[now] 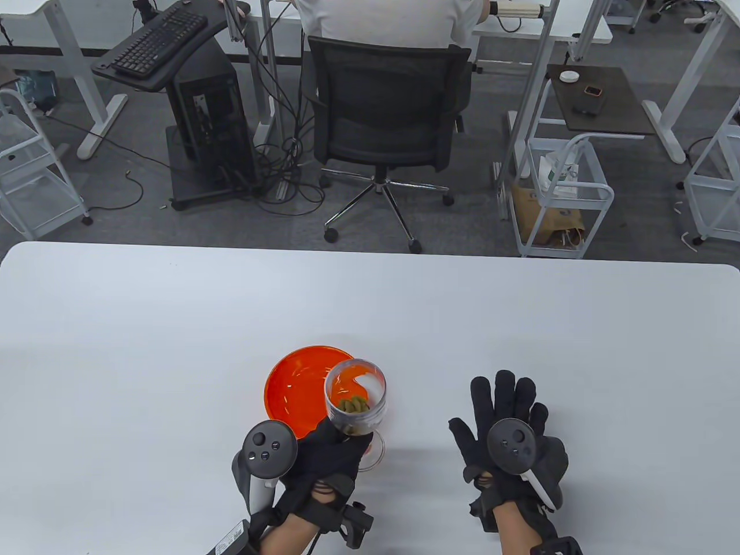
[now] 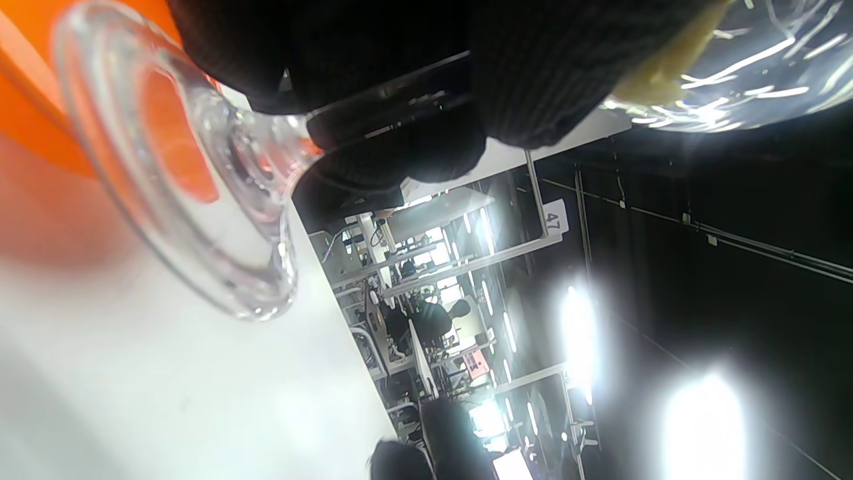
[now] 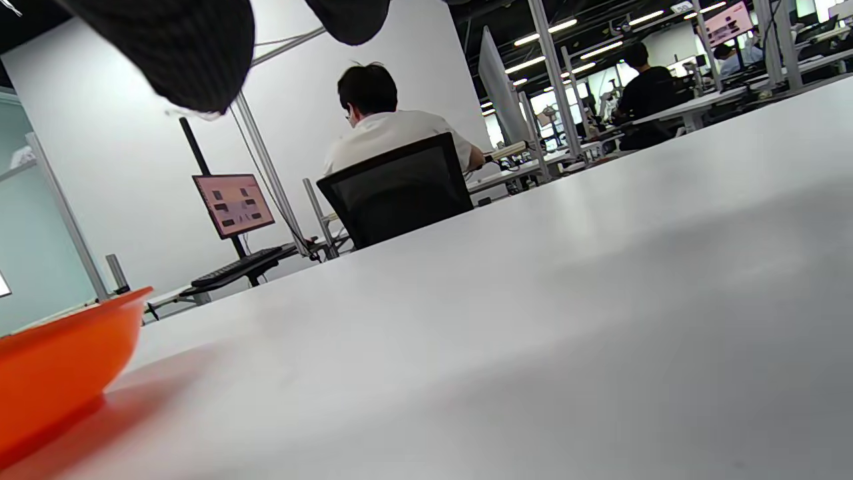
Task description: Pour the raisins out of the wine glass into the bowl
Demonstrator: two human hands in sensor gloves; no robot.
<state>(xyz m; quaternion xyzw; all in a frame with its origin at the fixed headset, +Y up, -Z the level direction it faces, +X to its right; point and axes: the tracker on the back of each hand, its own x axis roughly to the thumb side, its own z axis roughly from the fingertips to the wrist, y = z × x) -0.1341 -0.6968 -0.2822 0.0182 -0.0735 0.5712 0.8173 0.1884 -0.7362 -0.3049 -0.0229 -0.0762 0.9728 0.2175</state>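
A clear wine glass (image 1: 355,399) holds greenish raisins (image 1: 354,404) in its bowl. My left hand (image 1: 324,457) grips the glass by its stem, just above the table, with its round foot (image 1: 373,454) off to the right. In the left wrist view my gloved fingers (image 2: 400,80) wrap the stem above the foot (image 2: 186,200). The orange bowl (image 1: 295,387) sits on the table right behind and left of the glass, and it looks empty. My right hand (image 1: 509,422) rests flat on the table with fingers spread, holding nothing.
The white table (image 1: 173,324) stretches wide around the bowl. Behind its far edge a person sits in a black office chair (image 1: 387,110). The orange bowl's rim (image 3: 60,360) shows at the left of the right wrist view.
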